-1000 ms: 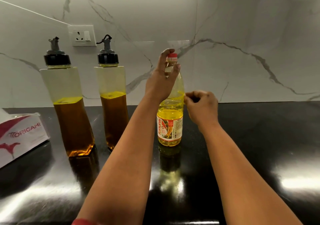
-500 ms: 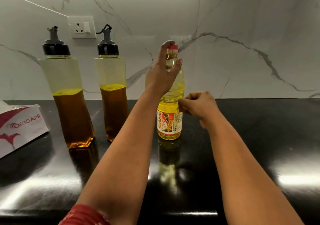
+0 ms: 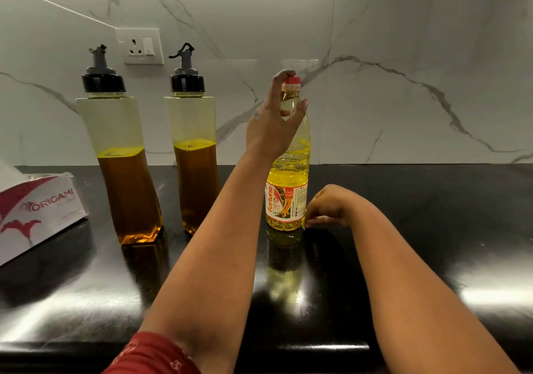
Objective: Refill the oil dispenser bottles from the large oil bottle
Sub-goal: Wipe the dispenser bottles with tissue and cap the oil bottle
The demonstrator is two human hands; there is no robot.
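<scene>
Right hand has dropped in the last 1 second from beside the oil bottle's shoulder to the tabletop, fingers loosely curled with the tips touching the bottle's base; whether it holds anything I cannot tell. Left hand stays at the neck, fingers curled round it just below the red cap, which is still on. Both dispensers stand capped to the left, roughly half full. Pouring has not begun; uncapping looks like the step in hand.
</scene>
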